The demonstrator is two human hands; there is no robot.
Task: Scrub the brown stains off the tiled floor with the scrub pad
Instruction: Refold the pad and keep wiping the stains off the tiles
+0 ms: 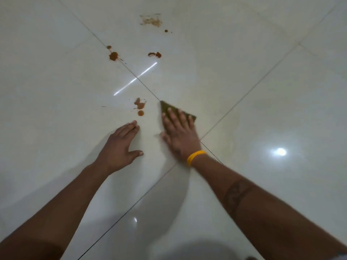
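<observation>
Right hand (179, 131) presses flat, fingers straight, on the green scrub pad (176, 111) on the tiled floor (262, 109) just right of a brown stain (139, 106), left hand (120, 147) spread open on the floor nearby.

Tiled floor (262, 109): pale, smooth, high-gloss glazed finish — mirrors lamp glare and the arms' shadows; thin dark grout lines between tiles. Scrub pad (170, 107): dark olive-green, matt, coarse fibrous look. Brown stains (139, 106) read as wet-glossy blobs near the tile joint — the far smear (151, 21) looks dry, thin, dull.
</observation>
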